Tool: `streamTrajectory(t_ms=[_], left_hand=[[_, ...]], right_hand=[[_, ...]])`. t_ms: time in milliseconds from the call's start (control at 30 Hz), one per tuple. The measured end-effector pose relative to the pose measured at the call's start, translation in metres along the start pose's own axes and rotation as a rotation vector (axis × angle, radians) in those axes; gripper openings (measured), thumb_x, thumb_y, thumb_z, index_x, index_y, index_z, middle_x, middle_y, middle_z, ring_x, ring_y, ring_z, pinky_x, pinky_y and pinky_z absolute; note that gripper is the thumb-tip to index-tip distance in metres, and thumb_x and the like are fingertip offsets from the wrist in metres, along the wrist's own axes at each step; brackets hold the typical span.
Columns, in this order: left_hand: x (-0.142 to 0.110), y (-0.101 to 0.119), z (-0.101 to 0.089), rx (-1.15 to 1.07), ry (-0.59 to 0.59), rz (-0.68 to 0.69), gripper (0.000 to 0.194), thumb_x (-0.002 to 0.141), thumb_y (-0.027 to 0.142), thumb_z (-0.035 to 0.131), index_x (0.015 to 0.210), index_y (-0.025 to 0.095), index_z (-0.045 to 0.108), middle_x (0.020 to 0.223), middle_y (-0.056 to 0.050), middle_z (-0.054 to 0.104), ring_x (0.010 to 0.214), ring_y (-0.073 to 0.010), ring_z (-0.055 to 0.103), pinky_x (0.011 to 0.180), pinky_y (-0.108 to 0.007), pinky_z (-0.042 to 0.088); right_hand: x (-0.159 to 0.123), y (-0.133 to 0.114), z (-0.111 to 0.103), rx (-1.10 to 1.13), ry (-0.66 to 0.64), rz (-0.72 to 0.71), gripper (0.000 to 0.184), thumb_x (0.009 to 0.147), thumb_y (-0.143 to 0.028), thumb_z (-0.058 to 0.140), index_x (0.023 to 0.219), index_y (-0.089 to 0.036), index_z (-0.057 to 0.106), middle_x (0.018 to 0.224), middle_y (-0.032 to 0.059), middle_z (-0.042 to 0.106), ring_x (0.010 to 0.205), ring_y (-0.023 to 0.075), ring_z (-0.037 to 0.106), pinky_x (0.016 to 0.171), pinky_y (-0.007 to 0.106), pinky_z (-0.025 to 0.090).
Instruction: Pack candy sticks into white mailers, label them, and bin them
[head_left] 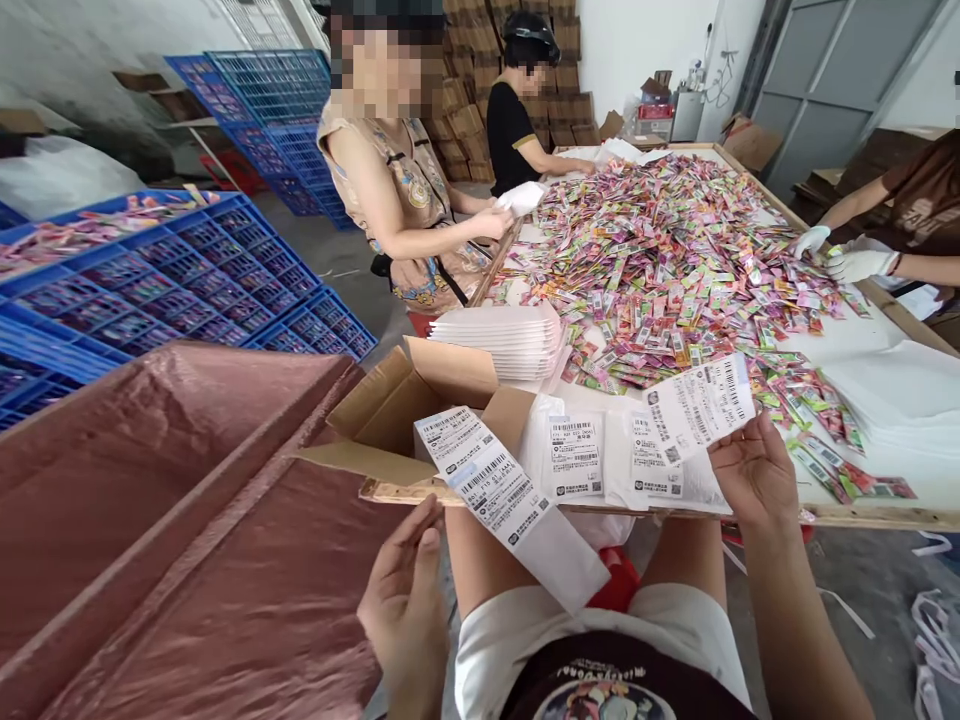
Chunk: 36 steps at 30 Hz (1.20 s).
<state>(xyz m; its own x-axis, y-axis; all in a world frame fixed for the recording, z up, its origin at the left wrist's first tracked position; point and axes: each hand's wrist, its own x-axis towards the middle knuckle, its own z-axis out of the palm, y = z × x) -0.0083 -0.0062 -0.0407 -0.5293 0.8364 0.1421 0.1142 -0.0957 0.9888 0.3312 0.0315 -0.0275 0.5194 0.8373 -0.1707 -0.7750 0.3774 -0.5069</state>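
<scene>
My right hand pinches the edge of a white printed shipping label, held above the front of the table. My left hand is beside a strip of shipping labels, its fingers loosely curled, thumb apart, and nothing visible in it. The strip comes from an open cardboard box and hangs over my lap, its lower end blank. White mailer bags with labels on them lie at the table's front edge, below the held label.
Small colourful packets are heaped across the table. A stack of white mailers stands behind the box; more white bags lie at right. Several co-workers stand around the table. Blue crates and a reddish-brown covered surface are at left.
</scene>
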Motion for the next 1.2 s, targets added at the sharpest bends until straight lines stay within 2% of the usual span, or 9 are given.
streamTrajectory(t_ms=[133,367,500,600,700,833,967,1100,1200], left_hand=[[-0.009,0.013,0.012,-0.029,0.011,0.058,0.035,0.084,0.041,0.069,0.113,0.022,0.071,0.125,-0.007,0.068,0.122,-0.0278,0.06,0.111,-0.042,0.042],[-0.016,0.021,0.035,0.001,-0.134,0.148,0.018,0.085,0.035,0.068,0.096,0.024,0.075,0.107,-0.005,0.072,0.109,-0.0249,0.063,0.104,-0.035,0.045],[-0.019,0.015,0.045,0.004,-0.231,0.114,0.017,0.085,0.035,0.067,0.094,0.024,0.076,0.106,-0.006,0.072,0.109,-0.026,0.063,0.103,-0.035,0.045],[-0.02,0.01,0.047,0.039,-0.29,0.118,0.019,0.087,0.036,0.065,0.099,0.025,0.075,0.108,-0.006,0.071,0.111,-0.026,0.062,0.106,-0.035,0.042],[-0.019,0.006,0.044,0.085,-0.305,0.097,0.022,0.087,0.039,0.064,0.1,0.025,0.074,0.11,-0.006,0.071,0.113,-0.0271,0.061,0.108,-0.036,0.04],[-0.017,0.003,0.04,0.146,-0.3,0.031,0.026,0.085,0.043,0.065,0.101,0.025,0.074,0.112,-0.006,0.071,0.116,-0.0294,0.059,0.109,-0.037,0.037],[-0.016,0.001,0.046,0.169,-0.308,-0.014,0.028,0.082,0.045,0.067,0.1,0.025,0.075,0.112,-0.006,0.071,0.115,-0.031,0.059,0.109,-0.039,0.037],[-0.017,0.003,0.051,0.165,-0.335,-0.025,0.026,0.081,0.044,0.068,0.098,0.026,0.076,0.111,-0.006,0.072,0.114,-0.0307,0.06,0.107,-0.038,0.038],[-0.015,0.011,0.056,0.136,-0.329,0.005,0.024,0.077,0.043,0.071,0.093,0.026,0.078,0.106,-0.005,0.073,0.109,-0.0301,0.062,0.103,-0.035,0.041]], right_hand=[[0.0,-0.024,-0.006,-0.076,0.018,-0.123,0.021,0.081,-0.03,0.074,0.1,-0.021,0.074,0.103,0.0008,0.077,0.105,0.015,0.069,0.095,0.03,0.056],[0.026,-0.071,-0.017,-0.199,0.012,-0.27,0.016,0.079,-0.026,0.076,0.094,-0.022,0.073,0.097,-0.0007,0.076,0.095,0.0133,0.071,0.088,0.027,0.057],[0.071,-0.085,-0.013,-0.23,-0.046,-0.293,0.013,0.075,-0.019,0.079,0.084,-0.019,0.069,0.081,-0.004,0.072,0.074,0.0084,0.067,0.073,0.02,0.056],[0.121,-0.09,0.0,-0.25,-0.074,-0.269,0.013,0.075,-0.012,0.077,0.078,-0.016,0.065,0.066,-0.0069,0.065,0.054,0.0042,0.056,0.056,0.015,0.05],[0.168,-0.093,0.019,-0.228,-0.017,-0.256,0.013,0.08,-0.007,0.071,0.076,-0.015,0.061,0.061,-0.0077,0.06,0.048,0.0024,0.051,0.047,0.012,0.044],[0.205,-0.082,0.035,-0.189,0.129,-0.213,0.014,0.087,-0.004,0.059,0.08,-0.016,0.061,0.066,-0.0043,0.065,0.061,0.0044,0.064,0.053,0.011,0.051],[0.217,-0.037,0.026,-0.193,0.196,-0.142,0.011,0.088,-0.007,0.06,0.085,-0.018,0.06,0.074,-0.0025,0.069,0.073,0.0058,0.069,0.068,0.014,0.058],[0.221,0.003,0.009,-0.198,0.263,-0.101,0.015,0.086,-0.008,0.064,0.079,-0.018,0.055,0.066,-0.0053,0.065,0.062,0.0041,0.065,0.059,0.011,0.055],[0.223,0.003,0.01,-0.185,0.264,-0.112,0.017,0.085,-0.009,0.066,0.077,-0.018,0.054,0.063,-0.0066,0.062,0.057,0.0033,0.062,0.055,0.01,0.053]])
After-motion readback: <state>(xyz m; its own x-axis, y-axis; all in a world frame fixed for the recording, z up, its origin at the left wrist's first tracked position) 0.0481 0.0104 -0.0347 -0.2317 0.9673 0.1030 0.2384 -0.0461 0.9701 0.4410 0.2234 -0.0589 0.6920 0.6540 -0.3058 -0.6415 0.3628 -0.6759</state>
